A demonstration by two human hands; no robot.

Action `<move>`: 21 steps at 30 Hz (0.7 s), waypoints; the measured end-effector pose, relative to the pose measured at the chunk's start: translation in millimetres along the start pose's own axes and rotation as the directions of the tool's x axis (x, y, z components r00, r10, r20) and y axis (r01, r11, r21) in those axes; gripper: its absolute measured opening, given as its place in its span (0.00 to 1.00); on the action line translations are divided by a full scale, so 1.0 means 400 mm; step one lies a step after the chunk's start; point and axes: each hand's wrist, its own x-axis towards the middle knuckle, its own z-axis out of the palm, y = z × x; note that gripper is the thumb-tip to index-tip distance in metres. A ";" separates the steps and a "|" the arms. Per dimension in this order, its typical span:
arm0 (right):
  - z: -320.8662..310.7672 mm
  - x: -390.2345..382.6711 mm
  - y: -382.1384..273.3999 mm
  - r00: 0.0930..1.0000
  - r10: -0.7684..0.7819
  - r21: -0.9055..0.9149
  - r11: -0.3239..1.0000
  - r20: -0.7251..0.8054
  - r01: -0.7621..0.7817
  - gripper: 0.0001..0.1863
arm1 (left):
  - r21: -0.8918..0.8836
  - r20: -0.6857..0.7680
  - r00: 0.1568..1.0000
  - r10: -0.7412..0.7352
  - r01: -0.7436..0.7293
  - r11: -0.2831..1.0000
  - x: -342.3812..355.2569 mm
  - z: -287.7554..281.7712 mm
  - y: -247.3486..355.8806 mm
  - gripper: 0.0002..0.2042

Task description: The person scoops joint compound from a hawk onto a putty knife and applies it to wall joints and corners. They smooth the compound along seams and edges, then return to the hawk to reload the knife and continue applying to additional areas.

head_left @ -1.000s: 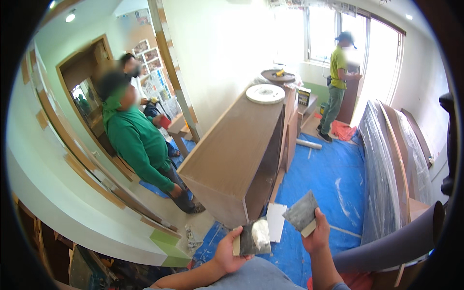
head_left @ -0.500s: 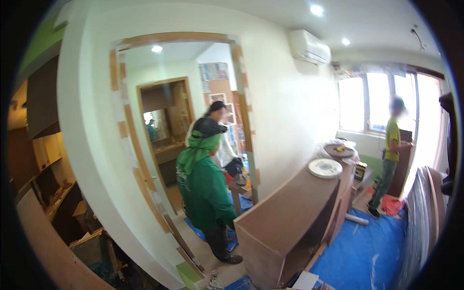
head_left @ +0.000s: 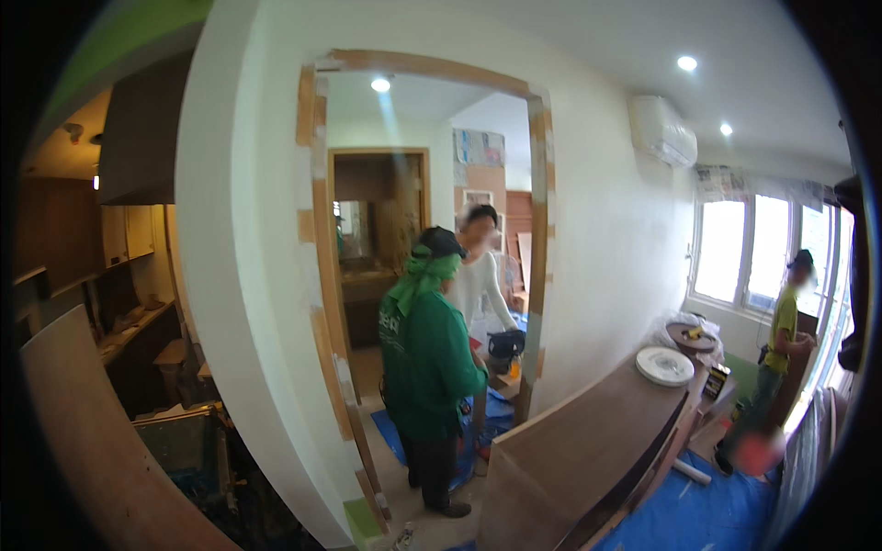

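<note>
Neither my left hand nor my right hand shows in the head view, so I cannot tell what they hold. Ahead lies a long brown wooden cabinet [head_left: 588, 441] on its side. On its far end rest a round white disc-shaped object [head_left: 664, 365] and, behind that, a round brown one [head_left: 691, 337] amid clear plastic. A dark can [head_left: 716, 380] stands beside them. In the doorway, a person in a green shirt [head_left: 432, 358] with a green head cloth faces another person in a white top [head_left: 482, 285].
A taped door frame [head_left: 538, 230] surrounds the doorway. Blue sheeting [head_left: 707, 510] covers floor on the right, with a white roll [head_left: 691, 472] on it. A person in yellow [head_left: 783, 331] stands by the windows. At left are a white pillar [head_left: 220, 275] and a curved wooden panel [head_left: 92, 432].
My view has swung left, so the room sits further right in the picture. The person in green has raised an arm from beside the cabinet. The person in white shows more plainly.
</note>
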 end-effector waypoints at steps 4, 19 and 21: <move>0.140 0.085 0.044 0.975 -0.214 -0.100 0.973 -0.065 0.207 0.23 | 0.043 -0.257 0.966 -0.013 0.025 0.999 -0.091 -0.016 0.100 0.17; 0.400 0.074 0.175 0.998 -0.046 -0.237 0.971 -0.036 0.037 0.19 | 0.071 -0.366 0.925 0.099 -0.078 0.994 -0.254 -0.098 0.222 0.22; 0.407 0.059 0.195 0.995 0.050 -0.260 0.963 -0.087 -0.071 0.19 | 0.101 -0.370 0.925 0.092 -0.058 0.993 -0.252 -0.101 0.211 0.21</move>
